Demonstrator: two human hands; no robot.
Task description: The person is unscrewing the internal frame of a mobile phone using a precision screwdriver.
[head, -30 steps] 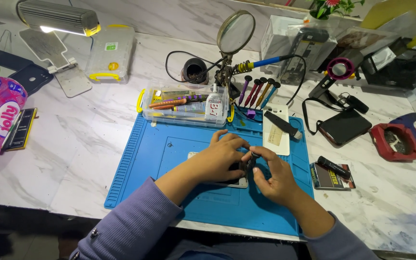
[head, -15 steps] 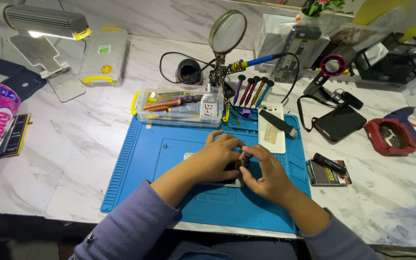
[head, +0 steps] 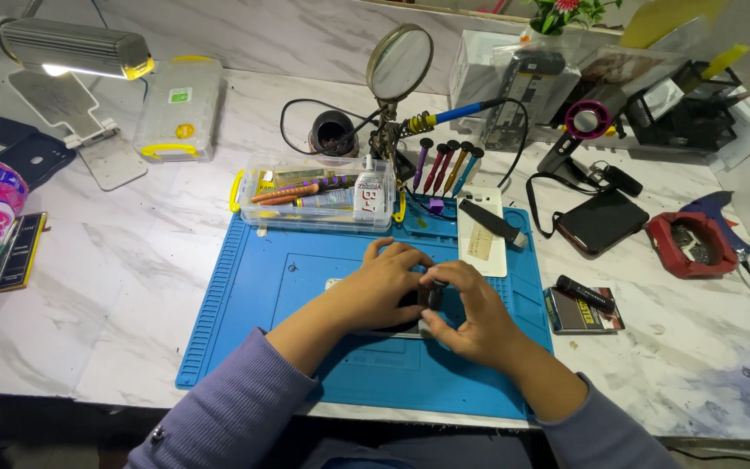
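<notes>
I observe both hands meeting over the blue work mat (head: pixel 245 287) on the table (head: pixel 115 260). The right hand (head: pixel 470 321) pinches a small dark part (head: pixel 432 295) in its grip, held just above the mat. The left hand (head: pixel 384 282) lies closed over a flat device (head: pixel 397 330) beneath, touching the part.

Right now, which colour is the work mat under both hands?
The work mat is blue, seen best in the head view.
</notes>
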